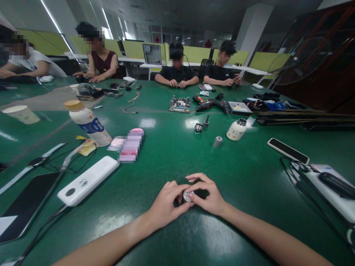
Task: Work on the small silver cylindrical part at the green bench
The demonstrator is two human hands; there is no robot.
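Note:
Both my hands meet near the front middle of the green table (172, 155). My left hand (165, 204) and my right hand (208, 195) are closed together around a small round silver and black part (188, 195). Fingertips of both hands pinch its rim. Most of the part is hidden by my fingers.
A white power bank (88, 180), a milk bottle (88, 122), a watch (36, 162) and a dark tablet (24, 207) lie at the left. A white camera-like body (236, 130), a small grey cylinder (217, 141), a phone (288, 150), a circuit board (180, 104) and drills (210, 105) lie beyond. Several people sit at the far side.

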